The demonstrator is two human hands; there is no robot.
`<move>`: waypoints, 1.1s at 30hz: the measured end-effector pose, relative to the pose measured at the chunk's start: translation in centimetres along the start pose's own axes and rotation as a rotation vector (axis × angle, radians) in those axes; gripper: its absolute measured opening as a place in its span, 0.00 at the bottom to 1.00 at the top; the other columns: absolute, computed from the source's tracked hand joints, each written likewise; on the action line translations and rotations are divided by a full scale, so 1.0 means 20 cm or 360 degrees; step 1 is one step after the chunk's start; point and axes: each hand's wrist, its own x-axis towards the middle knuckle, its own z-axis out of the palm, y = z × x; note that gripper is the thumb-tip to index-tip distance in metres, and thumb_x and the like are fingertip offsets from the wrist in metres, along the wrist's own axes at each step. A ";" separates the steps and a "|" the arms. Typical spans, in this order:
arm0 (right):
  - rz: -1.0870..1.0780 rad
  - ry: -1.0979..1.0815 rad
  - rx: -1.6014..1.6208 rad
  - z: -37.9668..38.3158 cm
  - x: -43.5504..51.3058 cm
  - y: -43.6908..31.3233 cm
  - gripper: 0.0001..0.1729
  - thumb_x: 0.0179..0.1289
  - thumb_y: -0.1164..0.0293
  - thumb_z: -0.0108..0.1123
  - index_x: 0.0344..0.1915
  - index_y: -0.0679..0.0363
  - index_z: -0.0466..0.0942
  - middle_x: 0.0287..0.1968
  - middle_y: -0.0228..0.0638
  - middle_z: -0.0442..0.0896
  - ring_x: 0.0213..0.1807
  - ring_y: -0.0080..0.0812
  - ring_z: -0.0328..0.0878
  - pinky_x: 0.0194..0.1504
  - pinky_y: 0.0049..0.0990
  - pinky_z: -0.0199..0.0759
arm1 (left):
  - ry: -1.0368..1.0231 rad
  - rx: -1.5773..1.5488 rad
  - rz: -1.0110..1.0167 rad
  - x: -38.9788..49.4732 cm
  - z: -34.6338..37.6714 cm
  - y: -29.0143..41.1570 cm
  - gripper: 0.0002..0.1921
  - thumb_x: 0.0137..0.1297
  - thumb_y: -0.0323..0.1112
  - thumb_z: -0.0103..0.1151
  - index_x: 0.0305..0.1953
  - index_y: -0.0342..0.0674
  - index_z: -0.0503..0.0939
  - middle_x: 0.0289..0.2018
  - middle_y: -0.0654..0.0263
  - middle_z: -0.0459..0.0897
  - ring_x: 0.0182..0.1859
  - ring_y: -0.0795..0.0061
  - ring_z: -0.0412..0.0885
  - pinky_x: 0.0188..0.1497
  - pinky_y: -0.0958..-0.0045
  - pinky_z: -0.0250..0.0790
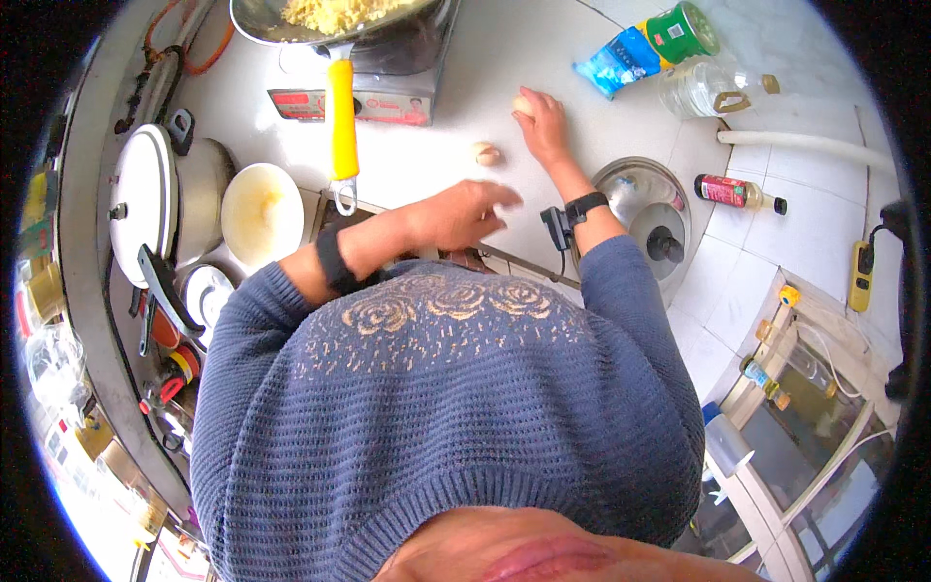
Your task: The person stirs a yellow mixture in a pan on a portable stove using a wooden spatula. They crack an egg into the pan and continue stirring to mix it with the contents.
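Note:
On the white counter (429, 160), my right hand (542, 124) has its fingers around a pale, rounded object (522, 106), its kind not clear. My left hand (469, 213) hovers near the counter's front edge, slightly blurred, its fingers apart and nothing seen in them. Between the hands lies a small pale piece (486, 153) that looks like a garlic bulb or an eggshell. Farther back on the left, a frying pan (269, 33) with a yellow handle (341, 120) holds crumbly yellow food (334, 13) and sits on a stove (400, 73).
Left stand a lidded pot (145, 204) and a cream bowl (263, 216). A metal pan lid (636, 189) lies beside my right forearm. Behind it are a blue packet (622, 62), a green canister (680, 35) and a clear plastic jug (698, 89). A sauce bottle (727, 191) lies farther right.

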 end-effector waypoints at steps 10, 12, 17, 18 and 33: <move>0.0722 -0.0595 0.2363 -0.51 0.37 -0.41 0.27 0.69 0.53 0.55 0.58 0.59 0.68 0.48 0.36 0.79 0.43 0.24 0.78 0.42 0.20 0.73 | 0.0590 -0.0003 0.0069 -0.38 -0.53 0.52 0.10 0.64 0.22 0.55 0.46 0.34 0.77 0.39 0.62 0.82 0.39 0.78 0.81 0.41 0.77 0.73; 0.0609 -0.0714 0.2276 -0.61 0.52 -0.58 0.27 0.69 0.53 0.54 0.57 0.61 0.69 0.46 0.36 0.78 0.43 0.25 0.77 0.45 0.22 0.73 | 0.0863 0.0214 0.0198 -0.33 -0.67 0.51 0.11 0.64 0.24 0.58 0.48 0.36 0.78 0.38 0.62 0.82 0.39 0.78 0.81 0.41 0.75 0.75; 0.0417 -0.0949 0.2000 -0.66 0.87 -0.90 0.30 0.69 0.51 0.54 0.57 0.65 0.69 0.47 0.37 0.76 0.43 0.25 0.76 0.47 0.22 0.75 | 0.1215 0.0678 0.0386 -0.15 -0.97 0.47 0.17 0.62 0.29 0.62 0.53 0.42 0.77 0.49 0.65 0.80 0.46 0.76 0.79 0.50 0.73 0.74; 0.0348 -0.1002 0.2012 -0.64 0.92 -0.94 0.29 0.70 0.52 0.53 0.58 0.63 0.69 0.49 0.37 0.75 0.44 0.25 0.76 0.48 0.22 0.75 | 0.1280 0.0722 0.0434 -0.11 -1.03 0.46 0.19 0.57 0.35 0.67 0.51 0.43 0.79 0.41 0.60 0.83 0.42 0.70 0.83 0.43 0.72 0.78; -0.0380 -0.0950 0.1145 -0.37 1.53 -1.19 0.22 0.66 0.61 0.58 0.53 0.66 0.75 0.41 0.31 0.81 0.41 0.19 0.79 0.44 0.19 0.75 | 0.1634 0.0836 0.0092 -0.08 -1.43 0.38 0.04 0.57 0.26 0.55 0.34 0.37 0.79 0.27 0.58 0.79 0.30 0.67 0.80 0.32 0.69 0.72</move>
